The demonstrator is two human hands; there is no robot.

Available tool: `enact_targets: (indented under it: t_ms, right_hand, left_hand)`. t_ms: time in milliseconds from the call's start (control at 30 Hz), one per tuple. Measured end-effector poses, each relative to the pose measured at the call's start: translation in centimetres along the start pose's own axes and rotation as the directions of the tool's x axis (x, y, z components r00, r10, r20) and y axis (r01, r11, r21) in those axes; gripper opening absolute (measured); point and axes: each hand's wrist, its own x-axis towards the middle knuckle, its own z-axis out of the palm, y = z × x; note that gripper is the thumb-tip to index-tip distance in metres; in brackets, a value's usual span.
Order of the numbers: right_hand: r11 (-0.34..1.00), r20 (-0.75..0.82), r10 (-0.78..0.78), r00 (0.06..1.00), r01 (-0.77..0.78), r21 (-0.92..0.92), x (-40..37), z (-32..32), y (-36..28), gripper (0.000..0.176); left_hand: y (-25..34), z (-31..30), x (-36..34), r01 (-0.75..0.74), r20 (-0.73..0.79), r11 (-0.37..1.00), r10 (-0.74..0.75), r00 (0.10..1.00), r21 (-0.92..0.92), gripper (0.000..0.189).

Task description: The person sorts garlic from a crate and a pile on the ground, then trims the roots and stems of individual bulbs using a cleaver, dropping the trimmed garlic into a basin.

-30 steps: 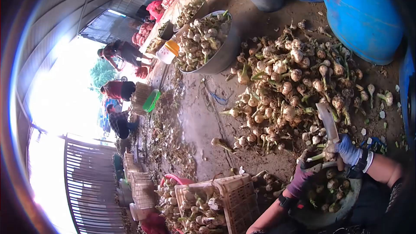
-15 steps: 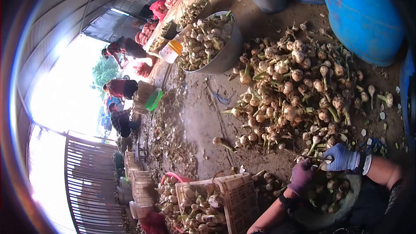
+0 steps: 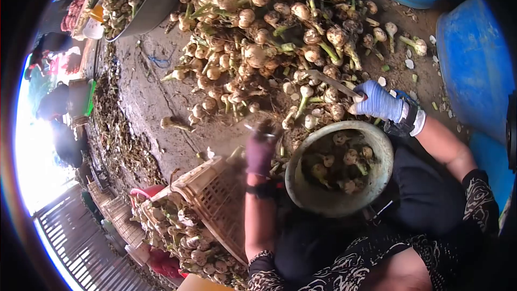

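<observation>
My left hand [image 3: 261, 153], in a purple glove, is blurred and closed around something dark with a pale edge, above the ground near a crate. My right hand [image 3: 377, 101], in a blue-and-white glove, grips a knife [image 3: 334, 82] whose blade points up-left over the garlic. A large pile of garlic bulbs with stems [image 3: 258, 56] lies beyond both hands. Between my forearms stands a round metal basin [image 3: 385, 167] with several garlic bulbs [image 3: 351, 156] inside.
Blue tubs [image 3: 476, 62] stand at the right. A crate [image 3: 207, 186] leans by more garlic [image 3: 186, 231] at lower left. A grey tub [image 3: 156, 16] full of garlic is at upper left. People [image 3: 56, 102] are at the far left, and a slatted gate [image 3: 81, 242] is below them.
The view has shifted, showing more of the basin and my lap. My hands, close together before, are now apart, the left one away from the knife.
</observation>
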Motion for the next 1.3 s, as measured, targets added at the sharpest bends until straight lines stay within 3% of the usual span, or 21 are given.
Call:
enact_targets:
  t_ms: [67, 100, 133, 200, 233, 267, 333, 400, 467, 500, 533, 567, 600, 800, 933, 1000, 1033, 1067, 1133, 1167, 1300]
  right_hand:
    - [1.0, -0.03, 0.008, 1.0, -0.007, 0.024, 0.4, 0.3, 0.4, 0.024]
    - [1.0, -0.027, 0.02, 0.999, -0.02, -0.02, 0.4, 0.4, -0.3, 0.025]
    - [0.999, -0.028, 0.026, 0.999, -0.027, -0.023, 0.4, 0.4, -0.5, 0.025]
    - [1.0, 0.008, 0.006, 1.0, -0.006, -0.012, 0.5, 0.5, -0.7, 0.025]
    - [1.0, 0.01, -0.005, 1.0, 0.005, -0.01, 0.6, 0.5, -0.4, 0.027]
    - [1.0, 0.011, -0.005, 1.0, 0.006, -0.012, 0.8, 0.5, 0.2, 0.027]
    - [0.999, 0.002, -0.005, 1.0, 0.005, -0.037, 1.0, 0.7, 0.7, 0.028]
    - [1.0, 0.018, 0.016, 1.0, -0.016, -0.018, 0.8, 0.7, 0.7, 0.029]
    - [0.999, 0.011, 0.035, 0.999, -0.035, -0.006, 0.8, 0.7, 0.8, 0.03]
    - [0.999, 0.011, 0.037, 0.999, -0.037, -0.006, 0.9, 0.7, 0.7, 0.03]
    - [0.999, 0.016, 0.046, 0.999, -0.046, 0.007, 0.9, 0.8, 0.7, 0.03]
    - [0.998, 0.021, 0.055, 0.998, -0.055, 0.021, 0.9, 1.0, 0.7, 0.031]
    - [0.998, 0.023, 0.057, 0.998, -0.057, 0.022, 0.8, 1.1, 0.2, 0.031]
    - [0.998, 0.049, 0.006, 0.999, -0.002, -0.066, 1.2, 2.1, -1.3, 0.03]
    - [0.997, 0.045, -0.005, 0.999, 0.008, -0.073, 1.4, 2.3, -0.9, 0.032]
    - [0.998, 0.038, -0.022, 0.999, 0.024, -0.066, 1.5, 2.3, -0.8, 0.032]
    - [0.997, 0.04, -0.023, 0.999, 0.026, -0.07, 1.5, 2.3, -0.9, 0.032]
    - [0.999, 0.049, 0.0, 0.999, 0.002, -0.052, 1.5, 2.3, -1.0, 0.032]
    - [0.999, 0.069, 0.014, 0.998, -0.01, -0.047, 1.7, 2.4, -1.0, 0.033]
    - [0.999, 0.071, -0.006, 0.997, 0.009, -0.039, 1.9, 2.6, -0.5, 0.032]
    - [0.996, 0.058, -0.033, 0.998, 0.038, -0.081, 2.0, 2.7, -1.1, 0.034]
  left_hand:
    - [-0.8, -0.7, 2.2, 0.029, -0.043, 0.964, -0.018, 0.999, 0.264, 0.049]
    - [-0.5, -0.1, 2.7, -0.197, 0.004, 0.876, 0.218, 0.976, 0.439, 0.047]
    - [-0.3, 0.3, 2.7, -0.391, 0.172, 0.644, 0.377, 0.91, 0.657, 0.035]
    - [0.2, 2.1, 3.3, -0.518, 0.499, 0.186, 0.144, 0.855, 0.835, 0.035]
    - [-0.9, 2.6, 3.5, -0.623, 0.611, -0.004, 0.197, 0.767, 0.783, 0.038]
    - [-1.5, 2.7, 4.0, -0.622, 0.61, -0.002, 0.198, 0.767, 0.783, 0.038]
    - [-2.3, 2.8, 4.8, -0.418, 0.42, -0.034, 0.067, 0.905, 0.908, 0.04]
    - [-3.0, 1.8, 5.3, -0.375, 0.375, -0.012, 0.058, 0.925, 0.927, 0.041]
    - [-3.8, 1.0, 5.4, -0.1, 0.118, 0.496, -0.004, 0.993, 0.862, 0.051]
    - [-4.4, 0.7, 5.5, 0.05, 0.069, 0.838, -0.104, 0.992, 0.543, 0.067]
    - [-5.2, 0.7, 5.0, 0.053, 0.07, 0.837, -0.108, 0.992, 0.544, 0.067]
    - [-6.1, 0.8, 4.2, 0.007, 0.068, 0.995, -0.013, 0.998, 0.099, 0.074]
    - [-6.0, 0.8, 3.4, -0.058, 0.019, 0.929, 0.07, 0.997, -0.367, 0.082]
    - [-4.1, -0.8, 1.2, -0.15, -0.059, 0.954, 0.139, 0.988, -0.259, 0.098]
    - [-3.6, -2.3, 1.2, -0.101, -0.062, 0.929, 0.084, 0.994, -0.356, 0.062]
    - [-2.5, -2.4, 1.9, -0.082, -0.174, 0.95, 0.139, 0.975, 0.301, 0.037]
    - [-0.1, -2.3, 2.2, -0.314, -0.011, 0.489, 0.553, 0.833, 0.814, 0.025]
    - [0.1, -2.0, 3.0, -0.309, -0.018, 0.492, 0.553, 0.833, 0.814, 0.025]
    - [0.3, -1.3, 4.7, -0.363, 0.21, 0.309, 0.432, 0.877, 0.879, 0.018]
    - [0.2, -0.9, 6.0, -0.311, 0.258, 0.238, 0.229, 0.939, 0.92, 0.026]
    - [0.2, -0.6, 7.3, -0.314, 0.297, 0.07, 0.181, 0.937, 0.947, 0.052]
